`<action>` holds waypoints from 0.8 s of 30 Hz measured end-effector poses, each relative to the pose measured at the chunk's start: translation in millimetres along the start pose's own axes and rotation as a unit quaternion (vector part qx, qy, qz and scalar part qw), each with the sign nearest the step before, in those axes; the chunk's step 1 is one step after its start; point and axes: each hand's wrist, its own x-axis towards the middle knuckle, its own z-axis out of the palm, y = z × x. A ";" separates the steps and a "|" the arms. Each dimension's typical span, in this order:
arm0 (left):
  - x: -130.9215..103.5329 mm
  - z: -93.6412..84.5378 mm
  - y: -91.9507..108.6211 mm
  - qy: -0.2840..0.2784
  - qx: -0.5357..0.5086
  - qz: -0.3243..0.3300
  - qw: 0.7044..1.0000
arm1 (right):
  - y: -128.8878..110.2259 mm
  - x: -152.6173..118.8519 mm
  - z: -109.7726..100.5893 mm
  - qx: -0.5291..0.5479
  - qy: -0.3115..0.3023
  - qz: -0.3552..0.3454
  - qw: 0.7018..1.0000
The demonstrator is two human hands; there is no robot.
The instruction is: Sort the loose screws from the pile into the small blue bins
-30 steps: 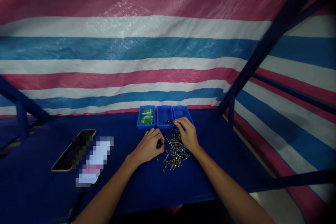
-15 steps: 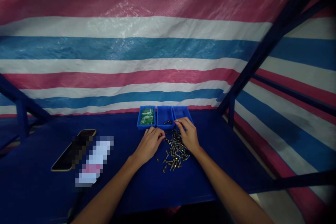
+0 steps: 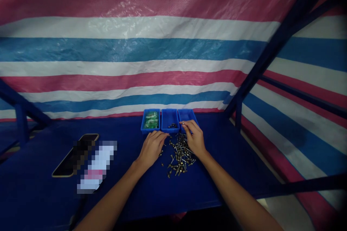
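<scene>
— How far along is it?
— Barely begun, I'd judge: a few small metal screws [image 3: 172,125] lie in the middle box [image 3: 170,116], but most are in a loose pile [image 3: 181,155] on the desk [image 3: 151,191], on the near side of the boxes
— And the other two boxes?
— Green pieces [image 3: 151,120] sit in the left box [image 3: 142,130]; the right hand [image 3: 193,138] partly covers the right box [image 3: 187,114]
— How are the hands posed?
— The left hand [image 3: 153,148] is back-up at the pile's far left, fingers pinched together; the right reaches in over the pile's far right, thumb and forefinger closed
— Gripping screws?
— Too small to tell for either
</scene>
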 end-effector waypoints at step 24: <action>0.5 -0.9 -0.7 0.043 -0.028 -0.055 0.997 | 3.5 -1.3 2.4 -0.015 0.048 0.025 0.998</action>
